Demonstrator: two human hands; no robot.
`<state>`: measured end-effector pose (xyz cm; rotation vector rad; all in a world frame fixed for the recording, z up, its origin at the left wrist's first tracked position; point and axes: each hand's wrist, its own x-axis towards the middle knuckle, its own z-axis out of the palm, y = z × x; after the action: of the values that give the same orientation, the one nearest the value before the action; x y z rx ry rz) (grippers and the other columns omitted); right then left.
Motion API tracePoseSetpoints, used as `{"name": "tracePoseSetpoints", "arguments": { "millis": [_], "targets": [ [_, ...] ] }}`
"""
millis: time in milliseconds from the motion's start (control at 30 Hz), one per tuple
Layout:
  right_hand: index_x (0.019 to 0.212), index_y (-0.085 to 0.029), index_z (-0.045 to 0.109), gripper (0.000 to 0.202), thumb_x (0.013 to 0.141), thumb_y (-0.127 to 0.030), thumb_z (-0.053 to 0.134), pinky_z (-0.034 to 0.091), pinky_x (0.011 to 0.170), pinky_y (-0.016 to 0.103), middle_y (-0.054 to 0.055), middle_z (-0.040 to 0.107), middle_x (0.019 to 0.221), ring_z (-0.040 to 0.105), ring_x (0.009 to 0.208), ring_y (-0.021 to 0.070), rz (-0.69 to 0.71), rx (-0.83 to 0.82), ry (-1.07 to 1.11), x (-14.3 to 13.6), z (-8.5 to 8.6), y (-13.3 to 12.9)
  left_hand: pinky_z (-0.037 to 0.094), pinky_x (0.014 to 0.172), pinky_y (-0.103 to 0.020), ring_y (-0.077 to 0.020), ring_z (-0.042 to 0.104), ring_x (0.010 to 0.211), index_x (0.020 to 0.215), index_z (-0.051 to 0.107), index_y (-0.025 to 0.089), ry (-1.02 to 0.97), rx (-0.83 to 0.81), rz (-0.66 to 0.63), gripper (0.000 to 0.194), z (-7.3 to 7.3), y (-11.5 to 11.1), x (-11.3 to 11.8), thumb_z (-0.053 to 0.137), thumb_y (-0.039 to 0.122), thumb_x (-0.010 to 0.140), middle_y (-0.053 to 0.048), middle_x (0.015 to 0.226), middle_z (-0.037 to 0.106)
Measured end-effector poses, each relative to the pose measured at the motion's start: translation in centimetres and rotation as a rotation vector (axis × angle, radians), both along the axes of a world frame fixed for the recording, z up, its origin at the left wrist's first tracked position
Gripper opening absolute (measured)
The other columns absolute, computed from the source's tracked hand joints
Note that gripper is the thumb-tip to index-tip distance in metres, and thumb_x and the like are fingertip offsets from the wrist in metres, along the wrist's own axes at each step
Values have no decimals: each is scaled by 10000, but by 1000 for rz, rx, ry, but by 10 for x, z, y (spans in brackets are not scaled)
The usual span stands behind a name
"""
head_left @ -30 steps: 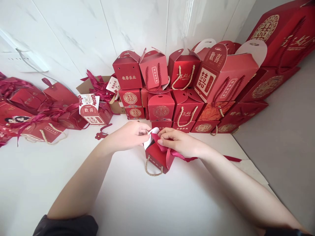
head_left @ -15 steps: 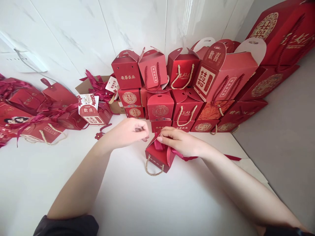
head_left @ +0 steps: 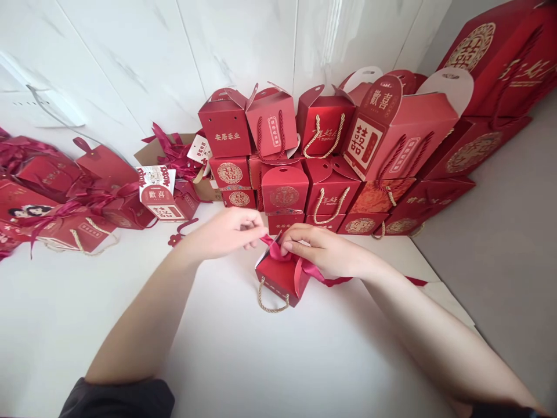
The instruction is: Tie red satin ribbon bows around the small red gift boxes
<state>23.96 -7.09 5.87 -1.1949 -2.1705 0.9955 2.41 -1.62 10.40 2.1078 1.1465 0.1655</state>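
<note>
A small red gift box (head_left: 278, 277) with a beige rope handle (head_left: 273, 309) stands on the white table, tilted a little to my view. A dark pink ribbon (head_left: 312, 270) runs over its top and trails to the right under my right wrist. My left hand (head_left: 239, 232), left of the box top, pinches one end of the ribbon between thumb and fingers. On top of the box, my right hand (head_left: 315, 248) has its fingers closed on the ribbon at the folded flaps, partly hiding them.
Stacked red boxes (head_left: 285, 194) stand behind my hands against the wall. Larger red boxes (head_left: 470, 145) rise at the right. Ribboned boxes (head_left: 126, 209) and a box with a white card (head_left: 163, 206) sit at the left, near a small red flower tag (head_left: 174, 239).
My left hand has closed on the ribbon end, which now stretches leftward from the box top. My right hand has barely moved.
</note>
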Motion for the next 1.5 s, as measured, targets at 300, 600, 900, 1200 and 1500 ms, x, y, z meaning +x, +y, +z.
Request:
{"name": "tracePoseSetpoints", "arguments": {
  "millis": [300,600,900,1200,1500],
  "targets": [
    [933,-216,610,297,946,-456,436,420,762,303,29,623,948,565,845,186,-165,-28,-30,25,20,-5,356,534,-209,-125,543,624,848,641,221,498,274,260,332,40,20,-92,489,514,882,27,741,663],
    [876,-226,576,289,899,-506,505,398,643,289,19,650,859,565,734,178,-48,-118,-263,44,26,-12,467,786,-285,-216,610,1002,1130,619,264,96,97,-94,452,-3,12,-8,498,605,859,-33,1202,644],
    [552,-200,486,456,852,-541,528,256,466,291,20,550,554,451,477,138,-115,-239,-493,32,17,-12,422,677,-277,-177,562,811,886,563,217,117,-46,-244,446,-18,7,8,639,629,736,-26,958,614],
    [612,-209,466,389,850,-509,535,296,502,287,19,584,647,483,548,148,-225,-118,-411,19,0,-4,259,496,-253,-103,367,532,599,443,184,173,-122,-339,432,-18,10,5,648,536,742,30,606,444],
    [604,-206,501,431,783,-585,600,269,476,273,-7,560,592,469,538,138,-252,-260,-353,18,0,-2,247,455,-238,-103,350,499,815,584,220,225,-183,-301,285,-11,3,2,729,417,669,63,583,417]
  ]
}}
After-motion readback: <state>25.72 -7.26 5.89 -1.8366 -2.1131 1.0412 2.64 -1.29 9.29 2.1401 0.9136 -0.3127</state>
